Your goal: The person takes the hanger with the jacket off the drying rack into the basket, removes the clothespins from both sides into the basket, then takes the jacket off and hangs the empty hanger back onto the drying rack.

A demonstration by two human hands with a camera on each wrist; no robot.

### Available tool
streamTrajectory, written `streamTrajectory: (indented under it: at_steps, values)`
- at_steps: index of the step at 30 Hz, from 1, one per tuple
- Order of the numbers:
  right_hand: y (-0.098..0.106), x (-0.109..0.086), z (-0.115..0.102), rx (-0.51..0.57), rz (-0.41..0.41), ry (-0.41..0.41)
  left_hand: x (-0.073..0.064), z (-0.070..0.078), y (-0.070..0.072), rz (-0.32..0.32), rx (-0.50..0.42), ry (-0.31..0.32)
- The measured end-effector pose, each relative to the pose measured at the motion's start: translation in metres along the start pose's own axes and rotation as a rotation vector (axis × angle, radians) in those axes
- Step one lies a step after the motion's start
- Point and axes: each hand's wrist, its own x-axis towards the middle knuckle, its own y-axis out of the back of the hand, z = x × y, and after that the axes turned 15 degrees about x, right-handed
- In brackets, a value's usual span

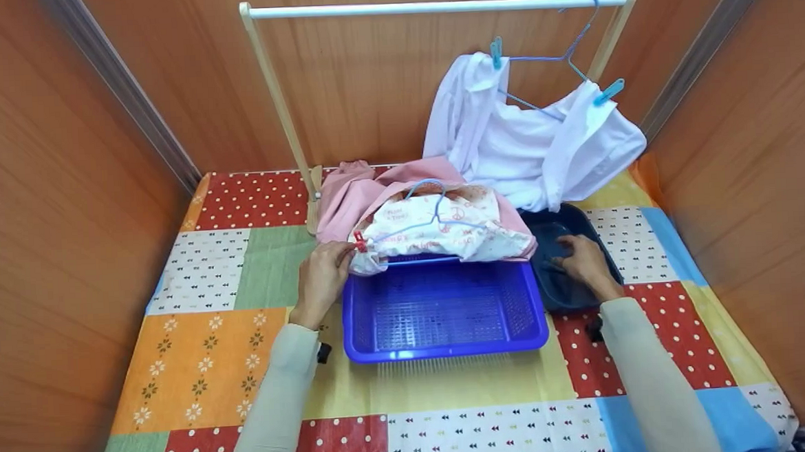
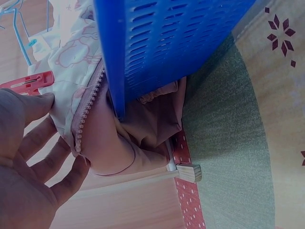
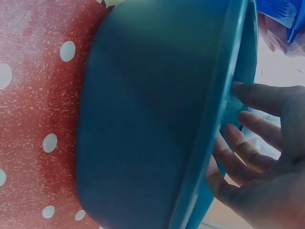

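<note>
A pink zip jacket with a white printed lining lies over the far rim of the blue plastic basket. A light-blue wire hanger rests on the lining. My left hand pinches the jacket's left edge, thumb on the lining and fingers behind it, right beside a red clothespin clipped there. In the left wrist view the zipper teeth run along that edge. My right hand reaches over the rim of a dark teal basin, its fingers spread and bent down inside.
Behind stands a drying rack with a white rail. A white shirt hangs from it on a blue hanger, held by a blue clothespin at each side. A patchwork cloth covers the table; wooden panels enclose it.
</note>
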Motion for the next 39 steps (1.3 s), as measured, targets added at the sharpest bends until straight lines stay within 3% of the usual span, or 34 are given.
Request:
streamTrajectory:
  at_steps: [12,24,39]
  values:
    - [0.010,-0.004,-0.022,0.042,0.032,0.031,0.000,0.000,-0.001,-0.005,-0.004,0.006]
    - [0.022,-0.016,-0.072,0.068,0.058,0.129,-0.001,0.001,0.001,-0.006,-0.005,0.017]
    - [0.024,-0.038,-0.139,0.106,0.168,0.398,-0.002,0.000,0.001,-0.001,-0.009,0.012]
